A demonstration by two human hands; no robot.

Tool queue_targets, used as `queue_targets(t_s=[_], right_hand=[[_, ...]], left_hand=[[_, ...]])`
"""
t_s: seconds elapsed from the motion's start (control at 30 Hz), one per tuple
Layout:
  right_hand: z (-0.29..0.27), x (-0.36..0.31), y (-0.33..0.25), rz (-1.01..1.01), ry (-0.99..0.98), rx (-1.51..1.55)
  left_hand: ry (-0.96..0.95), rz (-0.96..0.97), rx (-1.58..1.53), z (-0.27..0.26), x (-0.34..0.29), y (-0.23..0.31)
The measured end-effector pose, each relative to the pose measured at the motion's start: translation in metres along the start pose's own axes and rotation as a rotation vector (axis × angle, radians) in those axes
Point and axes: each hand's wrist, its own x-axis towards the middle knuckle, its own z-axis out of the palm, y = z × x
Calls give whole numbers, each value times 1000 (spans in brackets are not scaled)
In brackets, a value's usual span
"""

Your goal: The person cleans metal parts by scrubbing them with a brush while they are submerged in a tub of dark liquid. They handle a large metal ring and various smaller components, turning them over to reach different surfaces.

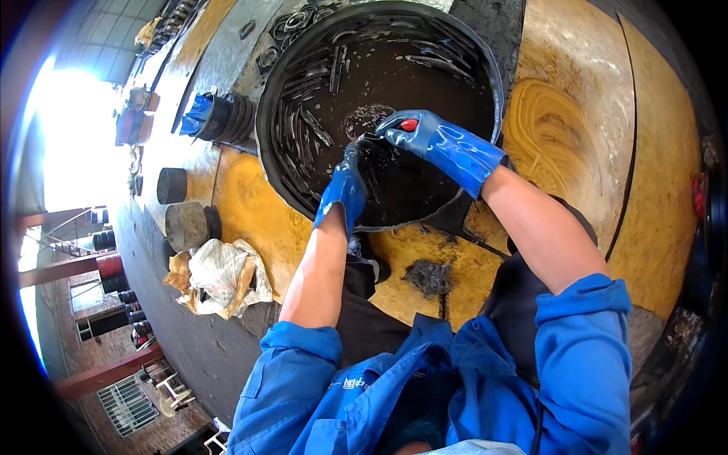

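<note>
Both my hands wear blue rubber gloves and meet over a large round basin of dark liquid. My right hand is closed around a small tool with a red handle; its working end is hard to make out. Just left of it, my left hand has its fingers pinched at a small dark, wet piece between the two hands. The piece's exact shape is partly hidden by the gloves. Many dark strips lie in the basin, mostly along its left and far sides.
Black ring-shaped parts lie beyond the basin at far left. A stack of dark rings with a blue cloth, grey cylinders and a crumpled white bag stand to the left. A grey fuzzy clump lies before my legs.
</note>
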Motion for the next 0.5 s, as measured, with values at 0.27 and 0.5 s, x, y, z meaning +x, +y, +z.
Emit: queue_targets(t_s=[0.27, 0.5], right_hand=[[-10, 6, 40, 352, 153, 1], [-7, 1, -8, 550, 107, -250]], left_hand=[[-72, -846, -389, -24, 32, 124], [11, -795, -587, -19, 28, 105]])
